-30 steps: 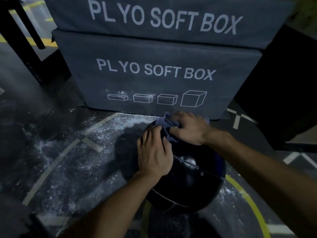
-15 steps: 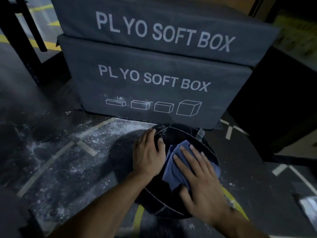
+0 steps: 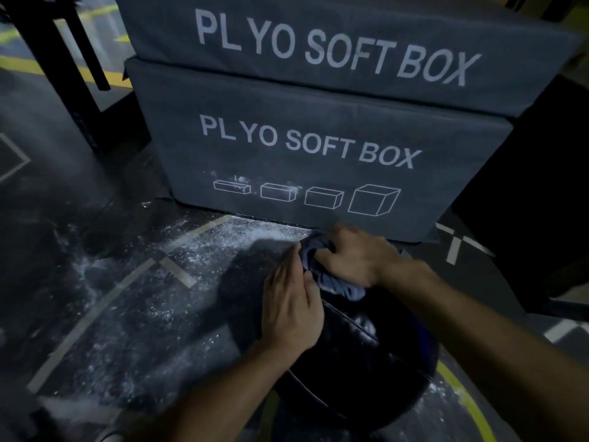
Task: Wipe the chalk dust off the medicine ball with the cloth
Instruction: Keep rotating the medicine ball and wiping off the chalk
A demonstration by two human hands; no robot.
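- Black medicine ball (image 3: 366, 355) sits on the dark gym floor (image 3: 95, 250), just in front of the stacked grey boxes, its far side close to the lower one.
- Left hand (image 3: 291, 311) lies flat on the ball's upper left flank, fingers straight, holding nothing — most likely bracing the ball so it cannot roll under the wiping pressure.
- Right hand (image 3: 353, 258) is bunched round a blue-grey cloth (image 3: 338, 287), fingers curled into the wad, pressing it on the ball's far top; a crumpled tail hangs out below the palm. Gripping it balled up probably gives firmer rubbing than a flat spread.
- Faint pale streak shows on the ball's near face beside a seam — possibly remaining dust, too dim to be sure.
- White chalk dust (image 3: 197, 247) is scattered over the floor left of the ball, across pale tape lines.
- Lower box (image 3: 287, 173) reads "PLYO SOFT BOX" with four outline box drawings beneath, chalk-smudged; upper box (image 3: 318, 33) carries the same words, larger.
- Yellow curved floor line (image 3: 462, 397) runs by the ball's right.
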